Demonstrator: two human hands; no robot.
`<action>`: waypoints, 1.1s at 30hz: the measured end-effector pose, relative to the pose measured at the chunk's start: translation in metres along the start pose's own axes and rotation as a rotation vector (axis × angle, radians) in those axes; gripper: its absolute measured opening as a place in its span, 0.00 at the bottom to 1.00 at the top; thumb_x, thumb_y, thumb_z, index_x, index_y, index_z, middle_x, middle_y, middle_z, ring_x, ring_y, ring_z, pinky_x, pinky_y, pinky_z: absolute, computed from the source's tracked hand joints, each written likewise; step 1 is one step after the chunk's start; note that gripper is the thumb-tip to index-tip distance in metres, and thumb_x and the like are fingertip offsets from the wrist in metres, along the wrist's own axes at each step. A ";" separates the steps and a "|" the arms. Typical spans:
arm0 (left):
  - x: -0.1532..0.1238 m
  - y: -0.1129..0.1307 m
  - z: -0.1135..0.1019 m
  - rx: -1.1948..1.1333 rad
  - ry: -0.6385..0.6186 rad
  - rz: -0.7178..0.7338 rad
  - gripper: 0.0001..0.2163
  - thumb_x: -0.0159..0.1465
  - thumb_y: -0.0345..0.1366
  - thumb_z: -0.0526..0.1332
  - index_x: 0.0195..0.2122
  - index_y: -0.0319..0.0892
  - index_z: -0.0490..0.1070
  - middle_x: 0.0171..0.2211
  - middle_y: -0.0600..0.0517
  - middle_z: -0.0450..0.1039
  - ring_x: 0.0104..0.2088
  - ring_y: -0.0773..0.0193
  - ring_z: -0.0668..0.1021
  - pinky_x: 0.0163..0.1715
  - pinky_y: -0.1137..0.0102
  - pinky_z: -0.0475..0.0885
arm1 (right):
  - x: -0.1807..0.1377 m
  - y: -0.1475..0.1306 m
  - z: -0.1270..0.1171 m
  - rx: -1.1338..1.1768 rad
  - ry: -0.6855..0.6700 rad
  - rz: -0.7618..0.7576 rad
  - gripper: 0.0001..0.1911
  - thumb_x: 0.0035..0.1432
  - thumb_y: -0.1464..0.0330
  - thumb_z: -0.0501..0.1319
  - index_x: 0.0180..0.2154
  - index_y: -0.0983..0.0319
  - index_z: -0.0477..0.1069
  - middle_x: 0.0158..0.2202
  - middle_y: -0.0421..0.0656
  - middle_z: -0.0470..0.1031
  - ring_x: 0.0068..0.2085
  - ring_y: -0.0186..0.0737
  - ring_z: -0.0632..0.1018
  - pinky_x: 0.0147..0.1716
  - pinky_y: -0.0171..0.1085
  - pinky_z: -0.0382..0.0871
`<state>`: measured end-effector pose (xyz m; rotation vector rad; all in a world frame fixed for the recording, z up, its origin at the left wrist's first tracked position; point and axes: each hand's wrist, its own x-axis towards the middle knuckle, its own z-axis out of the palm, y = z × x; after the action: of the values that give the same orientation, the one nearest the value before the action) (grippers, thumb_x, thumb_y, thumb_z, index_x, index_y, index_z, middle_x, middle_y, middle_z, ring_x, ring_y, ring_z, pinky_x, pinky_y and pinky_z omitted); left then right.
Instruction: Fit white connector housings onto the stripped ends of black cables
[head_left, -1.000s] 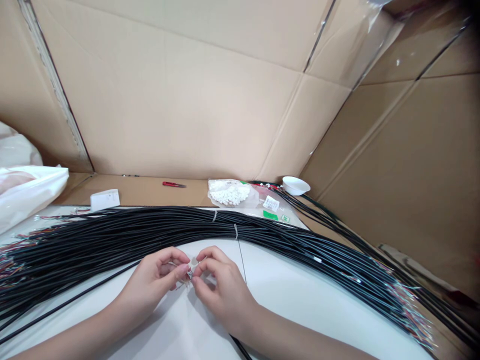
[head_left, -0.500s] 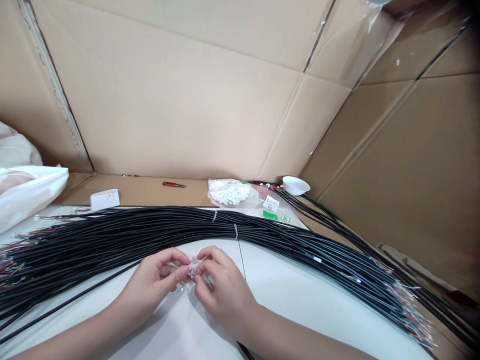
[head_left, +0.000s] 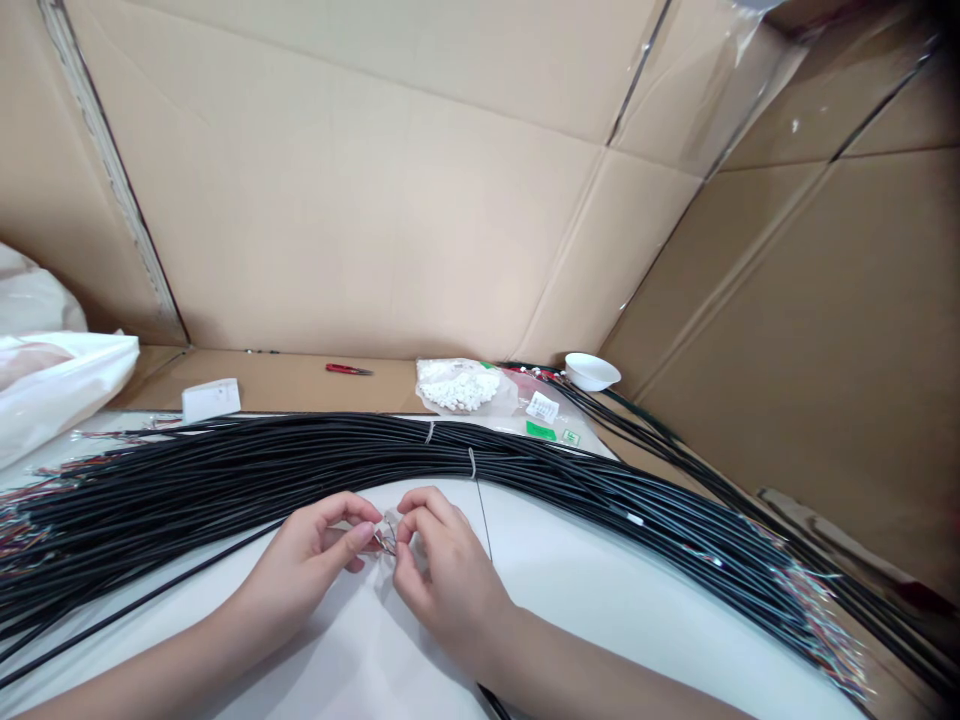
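My left hand (head_left: pixel 319 550) and my right hand (head_left: pixel 446 575) meet low in the middle, just in front of a thick bundle of black cables (head_left: pixel 337 455). Thin coloured wires (head_left: pixel 385 541) with bare-looking ends show between the fingertips. The fingers of my right hand are closed on these wires. Thumb and forefinger of my left hand pinch at the other side; what sits between them is too small to make out. From under my right forearm a black cable (head_left: pixel 491 703) comes out.
Beyond the bundle lie a clear bag of small white parts (head_left: pixel 461 388), red snips (head_left: pixel 347 369), a white bowl (head_left: pixel 591 372) and a white card (head_left: pixel 211 400). A white plastic bag (head_left: pixel 64 385) is at left. Cardboard walls (head_left: pixel 360 190) enclose the back and right.
Both hands have shifted slightly at the fingertips, and the right hand has drawn a little to the right. More of the thin wires now shows between them.
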<state>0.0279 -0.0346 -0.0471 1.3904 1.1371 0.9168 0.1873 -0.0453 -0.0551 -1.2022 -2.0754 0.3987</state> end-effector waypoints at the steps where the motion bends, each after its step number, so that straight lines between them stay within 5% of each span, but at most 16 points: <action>1: 0.000 0.001 0.000 0.002 0.004 -0.009 0.06 0.55 0.38 0.59 0.29 0.42 0.71 0.28 0.52 0.74 0.29 0.62 0.75 0.29 0.71 0.70 | 0.000 0.000 -0.001 0.045 -0.011 0.017 0.07 0.46 0.78 0.53 0.28 0.62 0.63 0.36 0.44 0.66 0.36 0.38 0.69 0.36 0.37 0.64; 10: -0.001 -0.001 0.000 -0.032 -0.065 0.000 0.06 0.56 0.37 0.58 0.31 0.41 0.69 0.25 0.53 0.73 0.25 0.65 0.73 0.26 0.73 0.67 | 0.002 -0.005 -0.009 0.190 -0.113 0.063 0.08 0.42 0.79 0.52 0.25 0.62 0.60 0.36 0.43 0.64 0.37 0.38 0.68 0.38 0.37 0.62; 24: 0.002 0.002 -0.002 -0.149 -0.041 -0.091 0.06 0.53 0.36 0.62 0.28 0.39 0.72 0.22 0.54 0.73 0.23 0.66 0.73 0.25 0.74 0.65 | 0.002 -0.006 -0.008 0.373 -0.042 0.125 0.04 0.50 0.75 0.55 0.27 0.61 0.65 0.34 0.42 0.66 0.36 0.35 0.70 0.35 0.33 0.63; 33: -0.003 -0.004 0.001 -0.309 -0.016 -0.251 0.08 0.54 0.39 0.60 0.28 0.40 0.70 0.10 0.59 0.65 0.09 0.77 0.60 0.09 0.82 0.54 | 0.003 -0.005 -0.008 0.669 -0.042 0.242 0.06 0.54 0.67 0.56 0.27 0.61 0.67 0.34 0.41 0.66 0.37 0.35 0.70 0.36 0.33 0.64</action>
<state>0.0274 -0.0383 -0.0509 0.9794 1.0780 0.8559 0.1884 -0.0464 -0.0455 -1.0231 -1.6171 1.1329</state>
